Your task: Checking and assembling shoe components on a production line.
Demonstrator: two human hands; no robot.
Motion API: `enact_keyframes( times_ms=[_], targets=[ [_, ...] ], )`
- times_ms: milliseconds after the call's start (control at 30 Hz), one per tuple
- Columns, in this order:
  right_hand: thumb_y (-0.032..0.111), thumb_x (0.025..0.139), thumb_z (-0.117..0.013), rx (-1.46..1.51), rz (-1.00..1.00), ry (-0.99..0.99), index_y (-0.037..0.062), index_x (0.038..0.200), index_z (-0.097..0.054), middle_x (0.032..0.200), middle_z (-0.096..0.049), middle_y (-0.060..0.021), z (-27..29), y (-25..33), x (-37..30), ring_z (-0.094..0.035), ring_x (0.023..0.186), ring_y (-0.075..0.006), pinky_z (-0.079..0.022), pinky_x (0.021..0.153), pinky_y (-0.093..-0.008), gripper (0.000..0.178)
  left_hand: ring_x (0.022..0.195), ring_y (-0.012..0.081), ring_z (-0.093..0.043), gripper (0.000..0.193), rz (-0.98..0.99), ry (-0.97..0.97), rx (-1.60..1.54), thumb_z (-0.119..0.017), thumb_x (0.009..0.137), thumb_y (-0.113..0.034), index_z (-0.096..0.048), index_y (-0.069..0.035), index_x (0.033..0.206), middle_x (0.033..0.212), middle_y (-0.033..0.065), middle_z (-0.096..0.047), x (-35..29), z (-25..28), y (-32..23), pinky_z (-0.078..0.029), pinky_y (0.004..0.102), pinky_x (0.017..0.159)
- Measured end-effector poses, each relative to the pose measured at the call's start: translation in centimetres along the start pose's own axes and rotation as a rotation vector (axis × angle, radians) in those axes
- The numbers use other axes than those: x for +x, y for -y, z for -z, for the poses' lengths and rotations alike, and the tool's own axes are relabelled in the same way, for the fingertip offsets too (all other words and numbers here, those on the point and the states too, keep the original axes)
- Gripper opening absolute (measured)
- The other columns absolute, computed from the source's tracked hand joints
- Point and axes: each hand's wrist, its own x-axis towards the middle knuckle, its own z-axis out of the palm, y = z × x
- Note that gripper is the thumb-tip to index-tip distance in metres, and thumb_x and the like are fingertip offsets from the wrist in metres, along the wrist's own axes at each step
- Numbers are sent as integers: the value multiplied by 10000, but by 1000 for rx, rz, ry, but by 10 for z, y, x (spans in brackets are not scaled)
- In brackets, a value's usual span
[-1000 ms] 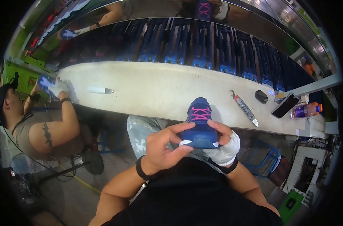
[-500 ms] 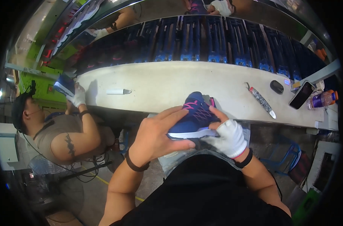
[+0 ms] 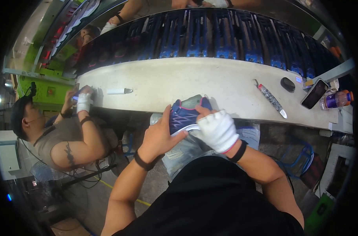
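Observation:
A navy sneaker (image 3: 182, 120) with pink-and-purple zigzag stitching and a white sole edge is held between my hands over my lap, at the table's front edge. Its ankle opening, edged in pink with a grey inside, faces away from me. My bare left hand (image 3: 157, 135) grips the toe side, thumb along the sole edge. Around the heel side closes my right hand (image 3: 219, 129), in a white glove with bare fingertips. Parts of the sole are hidden by my hands.
On the pale table (image 3: 155, 82) lie a white-handled tool (image 3: 118, 91), a wrapped-handle knife (image 3: 271, 99), a black mouse-like object (image 3: 288, 84) and a phone (image 3: 315, 94). A bottle (image 3: 336, 100) stands at the right. Blue slats (image 3: 196, 35) run behind. A co-worker (image 3: 68, 137) sits at the left.
The sneaker has been turned and shifted left, so its opening now shows. Both my hands moved with it, still holding on. The co-worker's hands and shoe have shifted too.

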Motion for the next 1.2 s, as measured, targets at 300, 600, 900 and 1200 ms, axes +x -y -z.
enact_keyframes(
  times_ms=[300,600,900,1200],
  targets=[
    [424,860,-840,92,-114,16,107,999,-710,1210,-795,-130,10,-11,-23,-754,765,-267,-611,744,-454,370,1138,415,-774,987,-108,20,-167,-961,735,-312,-527,-40,1579,1270,245,-767,-29,42,-25,-613,459,972],
    [420,770,-972,327,-117,-106,53,1487,-559,1487,-652,-191,129,-10,-36,-693,1300,-390,-552,1078,-465,905,1112,339,-693,605,-794,-441,-605,-1011,712,-129,-645,-62,1190,1161,167,-666,6,-26,-77,-580,427,940],
    [419,594,-1099,488,-305,-184,18,1200,-680,1219,-756,-195,138,-22,-57,-750,1153,-313,-570,1089,-459,838,924,372,-620,484,-906,-416,-690,-925,661,-35,-605,-54,1024,987,143,-608,32,-65,-107,-522,463,803],
    [386,638,-1088,495,68,-82,92,1096,-685,1030,-807,-100,134,-39,-24,-800,999,-307,-616,900,-419,677,800,316,-580,369,-938,-578,-605,-894,713,-162,-592,-78,907,886,107,-560,33,-72,-88,-502,416,693]
  ],
)
